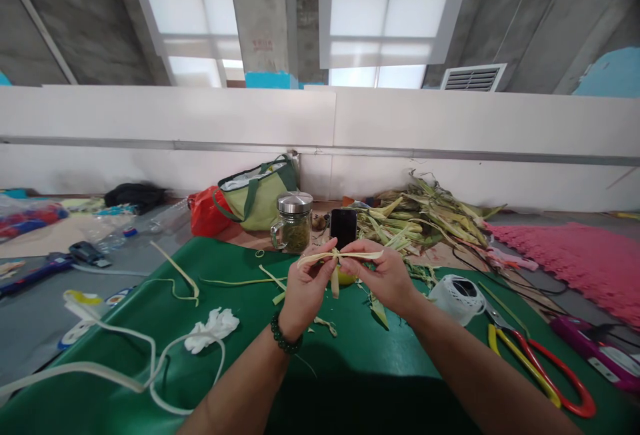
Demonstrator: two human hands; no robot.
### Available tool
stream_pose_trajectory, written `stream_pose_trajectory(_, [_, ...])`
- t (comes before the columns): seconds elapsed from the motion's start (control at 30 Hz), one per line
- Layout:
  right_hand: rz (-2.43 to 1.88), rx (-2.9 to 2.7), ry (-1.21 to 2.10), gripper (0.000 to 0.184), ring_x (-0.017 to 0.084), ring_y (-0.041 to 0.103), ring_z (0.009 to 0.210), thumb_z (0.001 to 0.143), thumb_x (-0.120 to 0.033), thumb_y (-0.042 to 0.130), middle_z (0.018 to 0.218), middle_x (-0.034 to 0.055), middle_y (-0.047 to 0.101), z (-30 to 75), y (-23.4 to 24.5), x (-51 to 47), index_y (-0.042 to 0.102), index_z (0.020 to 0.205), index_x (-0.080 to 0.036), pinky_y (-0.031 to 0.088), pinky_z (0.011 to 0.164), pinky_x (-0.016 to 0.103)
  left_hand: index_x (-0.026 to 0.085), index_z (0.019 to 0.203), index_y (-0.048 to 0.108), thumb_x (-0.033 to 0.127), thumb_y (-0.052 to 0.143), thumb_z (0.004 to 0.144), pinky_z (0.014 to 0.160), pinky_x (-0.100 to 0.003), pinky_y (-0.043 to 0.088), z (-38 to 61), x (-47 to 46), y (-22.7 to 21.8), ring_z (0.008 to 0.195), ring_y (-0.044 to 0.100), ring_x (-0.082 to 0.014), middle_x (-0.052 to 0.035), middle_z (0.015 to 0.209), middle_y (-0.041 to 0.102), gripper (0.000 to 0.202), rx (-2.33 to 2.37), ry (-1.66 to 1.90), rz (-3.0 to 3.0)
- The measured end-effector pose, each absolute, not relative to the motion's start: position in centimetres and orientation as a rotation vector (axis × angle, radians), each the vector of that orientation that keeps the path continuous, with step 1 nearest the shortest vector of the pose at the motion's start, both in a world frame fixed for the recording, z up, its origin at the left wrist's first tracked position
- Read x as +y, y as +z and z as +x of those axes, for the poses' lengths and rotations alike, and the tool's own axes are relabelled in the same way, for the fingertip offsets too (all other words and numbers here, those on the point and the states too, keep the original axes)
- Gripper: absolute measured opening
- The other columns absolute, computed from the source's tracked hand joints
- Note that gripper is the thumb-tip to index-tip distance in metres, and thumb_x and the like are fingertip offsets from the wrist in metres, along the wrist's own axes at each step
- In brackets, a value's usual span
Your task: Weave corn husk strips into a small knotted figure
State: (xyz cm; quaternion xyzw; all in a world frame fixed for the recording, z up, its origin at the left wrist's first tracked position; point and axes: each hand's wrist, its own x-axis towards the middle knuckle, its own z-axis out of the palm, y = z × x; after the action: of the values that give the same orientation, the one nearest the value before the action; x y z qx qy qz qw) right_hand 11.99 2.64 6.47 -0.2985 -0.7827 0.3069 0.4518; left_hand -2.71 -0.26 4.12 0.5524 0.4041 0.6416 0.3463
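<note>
My left hand (306, 292) pinches a pale corn husk strip (367, 256) between thumb and finger. From the other side my right hand (387, 278) grips the same piece close to its middle. The strip's ends spread left and right, and a short tail hangs down between my thumbs. Part of a yellow round object shows behind my right fingers, mostly hidden. Just beyond my hands a black phone (343, 227) stands upright. A glass mug with a metal lid (295, 222) is to its left. Loose husk pieces (379, 312) lie on the green mat (240, 382) around my hands.
A heap of corn husks (425, 212) lies behind on the right. Scissors with red and yellow handles (537, 355) and a white string roll (457, 298) are nearer. Crumpled tissue (213, 330), a white cable (100, 368) and a green bag (257, 198) are on the left.
</note>
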Motion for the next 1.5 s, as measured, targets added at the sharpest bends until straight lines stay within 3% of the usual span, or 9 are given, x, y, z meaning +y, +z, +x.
stream_pose_trajectory(0.17, [-0.7,-1.984,0.582,0.013,0.014,0.062,0.066,0.085,-0.032,0.057,0.074,0.0013,0.066,11.9,5.8,2.6,0.061,0.083,-0.02,0.047,0.057,0.022,0.02,0.119,0.059,0.035,0.055,0.084,0.1,-0.037,0.038,-2.6,-0.7,3.9,0.122,0.047,-0.0262,-0.011,0.135,0.051,0.038,1.018,1.615,1.522])
stream_pose_trajectory(0.27, [-0.591,-2.01,0.401,0.01,0.013,0.062,0.066,0.087,-0.027,0.055,0.075,0.0015,0.067,11.8,5.6,2.6,0.061,0.082,-0.021,0.048,0.06,0.023,0.019,0.118,0.058,0.034,0.047,0.089,0.104,-0.037,0.034,-2.6,-1.0,3.9,0.126,0.043,-0.0249,-0.0106,0.139,0.047,0.035,1.052,1.589,1.624])
stream_pose_trajectory(0.43, [-0.349,-2.034,0.123,0.009,0.014,0.063,0.07,0.087,-0.016,0.053,0.08,0.0038,0.07,11.8,5.8,2.7,0.061,0.086,-0.019,0.048,0.065,0.025,0.019,0.105,0.063,0.032,0.041,0.091,0.098,-0.036,0.039,-3.0,-0.7,3.7,0.115,0.053,-0.0224,-0.0117,0.127,0.058,0.029,1.14,1.668,2.001])
stream_pose_trajectory(0.6, [-0.437,-2.084,0.16,0.012,0.014,0.064,0.069,0.087,-0.02,0.053,0.077,0.0038,0.07,12.0,6.2,2.9,0.064,0.083,-0.019,0.048,0.063,0.024,0.017,0.104,0.063,0.031,0.037,0.092,0.084,-0.032,0.046,-3.3,-0.2,3.6,0.098,0.06,-0.0206,-0.013,0.113,0.065,0.032,1.156,1.625,2.062])
stream_pose_trajectory(0.7, [-0.6,-2.045,0.305,0.017,0.016,0.064,0.069,0.086,-0.027,0.054,0.076,0.0046,0.07,12.2,6.3,3.3,0.067,0.078,-0.019,0.048,0.061,0.025,0.017,0.086,0.064,0.035,0.038,0.091,0.069,-0.027,0.047,-3.3,-0.2,4.0,0.079,0.06,-0.0178,-0.0092,0.089,0.068,0.032,1.176,1.522,2.012])
stream_pose_trajectory(0.83, [-0.82,-1.98,0.681,0.025,0.013,0.058,0.055,0.08,-0.036,0.058,0.062,0.0032,0.065,12.4,6.3,4.1,0.065,0.067,-0.016,0.043,0.049,0.022,0.018,0.052,0.047,0.041,0.042,0.088,0.051,-0.024,0.037,-3.2,-0.3,4.5,0.049,0.043,-0.0111,0.0003,0.051,0.049,0.043,1.201,1.369,1.851])
stream_pose_trajectory(1.07, [-0.938,-2.181,1.192,0.034,0.011,0.053,0.046,0.079,-0.04,0.058,0.05,0.0009,0.059,12.6,6.8,3.6,0.059,0.055,-0.015,0.041,0.046,0.02,0.016,0.048,0.048,0.053,0.058,0.074,0.046,-0.023,0.029,-3.0,0.3,4.2,0.045,0.035,-0.0078,0.0039,0.045,0.039,0.047,1.135,1.469,1.458])
stream_pose_trajectory(1.27, [-0.985,-2.229,0.668,0.02,0.007,0.041,0.048,0.073,-0.021,0.055,0.051,-0.0039,0.049,12.4,6.7,3.7,0.053,0.053,-0.016,0.028,0.046,0.019,0.012,0.06,0.058,0.053,0.068,0.066,0.041,-0.019,0.021,-2.8,0.1,4.6,0.041,0.025,-0.0036,0.0075,0.047,0.033,0.042,0.884,1.375,1.101])
stream_pose_trajectory(1.5, [-1.038,-2.194,0.197,0.032,0.008,0.04,0.044,0.08,-0.036,0.056,0.047,-0.0024,0.05,14.3,8.5,2.2,0.053,0.054,-0.017,0.025,0.045,0.021,0.014,0.071,0.067,0.039,0.052,0.082,0.048,-0.021,0.034,-3.4,0.2,4.3,0.049,0.046,-0.0103,0.0003,0.053,0.053,0.032,1.295,1.377,1.665])
